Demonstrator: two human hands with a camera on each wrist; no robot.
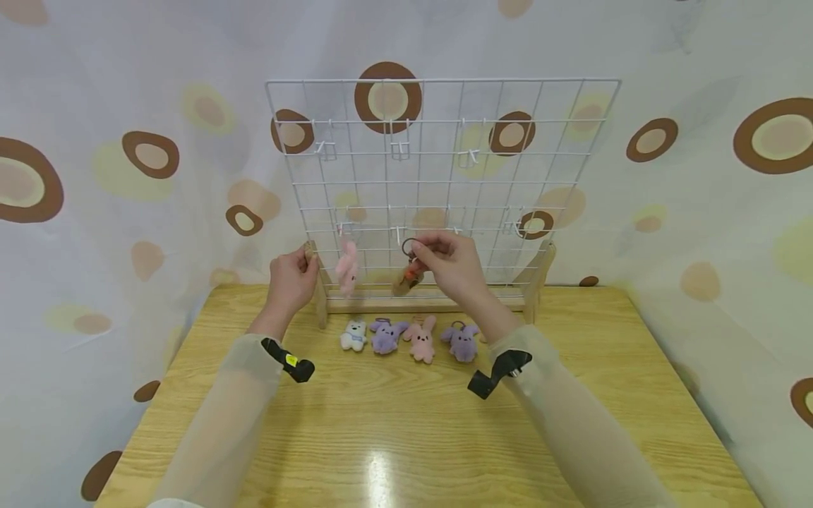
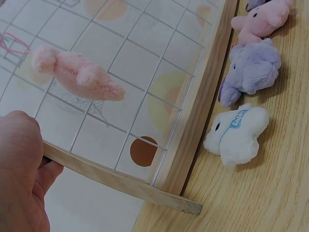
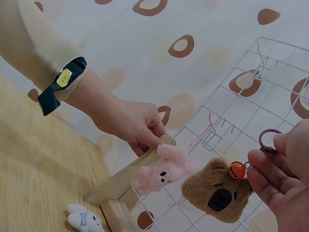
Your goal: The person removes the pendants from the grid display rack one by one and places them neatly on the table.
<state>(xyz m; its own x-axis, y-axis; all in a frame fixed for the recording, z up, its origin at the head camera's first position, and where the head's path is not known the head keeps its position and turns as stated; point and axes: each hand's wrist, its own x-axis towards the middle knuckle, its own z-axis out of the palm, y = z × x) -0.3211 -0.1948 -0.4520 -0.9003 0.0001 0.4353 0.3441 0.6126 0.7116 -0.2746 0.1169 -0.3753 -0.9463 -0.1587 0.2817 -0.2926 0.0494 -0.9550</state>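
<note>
My right hand (image 1: 456,268) pinches the dark ring (image 3: 263,140) of a brown plush keychain (image 3: 208,189) between thumb and fingers. An orange bell (image 3: 237,170) hangs by the plush head, which dangles in front of the white wire grid (image 1: 432,182), near its lower row of hooks. On the left side, my left hand (image 1: 295,279) grips the upper end of the wooden stand's side piece (image 2: 104,173). Beside that hand a pink plush keychain (image 1: 346,268) hangs from a lower-left hook by a pink-red beaded chain (image 3: 202,135).
On the wooden table (image 1: 330,430), before the stand, lie a white plush (image 1: 353,336), a purple plush (image 1: 386,337), a pink rabbit plush (image 1: 420,341) and another purple plush (image 1: 462,344). White hooks (image 1: 400,148) sit in two rows on the grid. A patterned sheet (image 1: 159,63) hangs behind.
</note>
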